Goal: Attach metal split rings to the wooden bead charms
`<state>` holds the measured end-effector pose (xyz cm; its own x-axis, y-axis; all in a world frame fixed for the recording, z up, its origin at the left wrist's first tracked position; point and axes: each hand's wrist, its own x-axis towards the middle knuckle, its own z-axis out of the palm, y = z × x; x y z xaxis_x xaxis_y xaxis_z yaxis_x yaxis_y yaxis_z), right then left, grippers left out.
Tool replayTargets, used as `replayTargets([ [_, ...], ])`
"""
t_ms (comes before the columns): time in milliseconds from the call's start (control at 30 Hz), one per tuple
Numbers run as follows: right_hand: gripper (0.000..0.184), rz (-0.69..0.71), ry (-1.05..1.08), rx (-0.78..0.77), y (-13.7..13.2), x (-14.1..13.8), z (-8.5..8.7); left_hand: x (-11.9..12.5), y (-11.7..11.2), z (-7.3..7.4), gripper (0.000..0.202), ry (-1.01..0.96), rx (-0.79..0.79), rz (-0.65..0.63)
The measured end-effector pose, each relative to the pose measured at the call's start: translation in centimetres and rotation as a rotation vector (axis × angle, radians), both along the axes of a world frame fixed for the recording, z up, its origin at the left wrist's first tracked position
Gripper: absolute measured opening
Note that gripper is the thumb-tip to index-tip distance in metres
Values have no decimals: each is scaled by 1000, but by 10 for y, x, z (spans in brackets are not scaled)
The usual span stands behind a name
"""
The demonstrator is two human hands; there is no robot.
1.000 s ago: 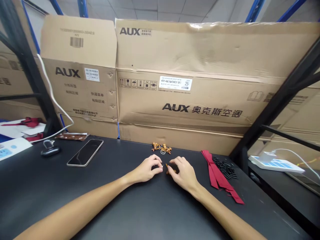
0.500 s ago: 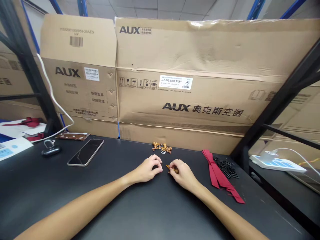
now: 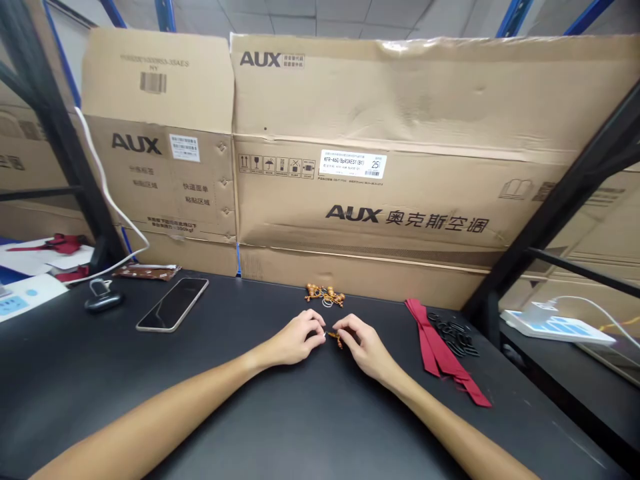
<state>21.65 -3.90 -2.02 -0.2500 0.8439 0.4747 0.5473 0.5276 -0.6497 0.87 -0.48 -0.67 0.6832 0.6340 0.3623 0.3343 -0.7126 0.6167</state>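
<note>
Head view over a black desk [image 3: 260,427], matte, with pale scuffs toward the right edge. Walled off at the far side by tall AUX cartons [image 3: 410,127], creased and labelled, with a black post [image 3: 547,210] slanting at either side and a panelled ceiling [image 3: 295,17] above. At the left, a dark-screened phone [image 3: 173,305], lying flat at a slant; beyond it, a brown packet [image 3: 146,271] near the cardboard; farther left, a small black case [image 3: 104,301], with a white cable [image 3: 103,188] looping behind. At the right, red straps [image 3: 435,350] beside a heap of black loops [image 3: 457,337]. Past the right-hand post, a white power strip [image 3: 555,327] on another dark surface. Close to the cartons, beyond the hands, a bunch of charms [image 3: 330,291], amber and brown, beaded, with pale rings. Between the hands, above the middle of the desk, one small trinket [image 3: 336,339], orange-brown and cord-like, with a beaded end angled downward. To its left, the left hand [image 3: 295,340], grip narrow, pinching a pale bit [image 3: 325,335]. To its right, the right hand [image 3: 367,347], grip narrow, fingertips at the trinket; too small to judge whether pinched or merely touched.
</note>
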Motion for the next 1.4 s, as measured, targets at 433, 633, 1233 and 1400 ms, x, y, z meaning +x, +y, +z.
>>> replayTargets([
  [433,20,-152,-479,76,-4,10,8,1,1,-2,17,4,16,-7],
  [633,9,-84,-435,82,1,11,-2,0,0,-2,16,7,2,-12],
  [1233,16,73,-63,-20,-8,-3,6,1,3,-4,19,-10,-7,-19],
  [1400,15,73,-49,-33,-9,-4,5,0,2,-1,19,-20,-18,-28],
])
